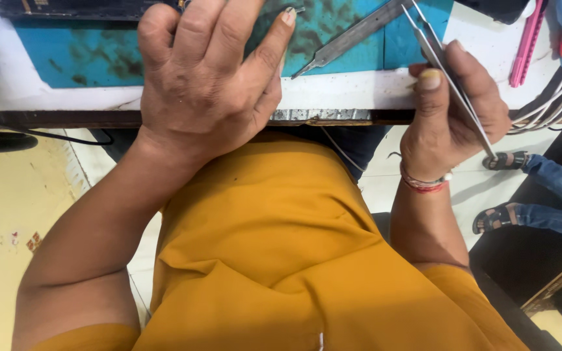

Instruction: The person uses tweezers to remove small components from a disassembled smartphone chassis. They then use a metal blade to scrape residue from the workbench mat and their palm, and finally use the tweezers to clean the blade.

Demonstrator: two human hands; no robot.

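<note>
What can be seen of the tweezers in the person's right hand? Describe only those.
The tweezers are slim, grey, bare metal, two long flat blades. They slant from the upper left, over the teal mat, down to the right past the palm. The right hand pinches them mid-length between thumb and fingers. The tips run out of view at the top.

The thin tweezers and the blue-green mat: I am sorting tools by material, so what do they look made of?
The thin silver-grey tweezers pinched in the right hand look like bare metal, with a dull brushed sheen. The blue-green work mat under the left hand seems rubber or vinyl: matte, flat, dark-stained. Neither is certain.
</note>
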